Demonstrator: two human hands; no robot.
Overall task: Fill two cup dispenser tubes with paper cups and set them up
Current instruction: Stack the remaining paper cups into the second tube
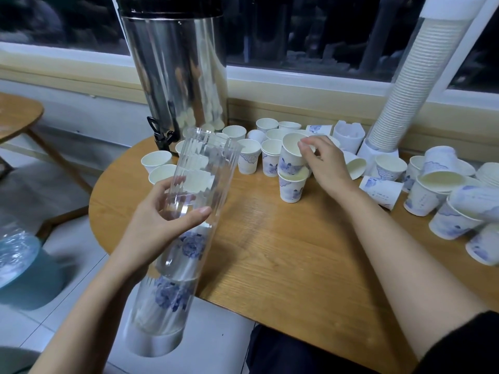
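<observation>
The paper cup (290, 155), pinched at its rim by the right hand (324, 163), sits over another cup (293, 186) on the table (270, 252) — at 3 o'clock from the dispenser tube (189, 211) mouth. The left hand (162, 214) grips the tube mid-length, its axis running 7 to 1 o'clock — the cup likely goes toward 9.

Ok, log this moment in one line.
left hand: grips clear tube, partly filled | right hand: pinches cup rim | second tube: full
</observation>
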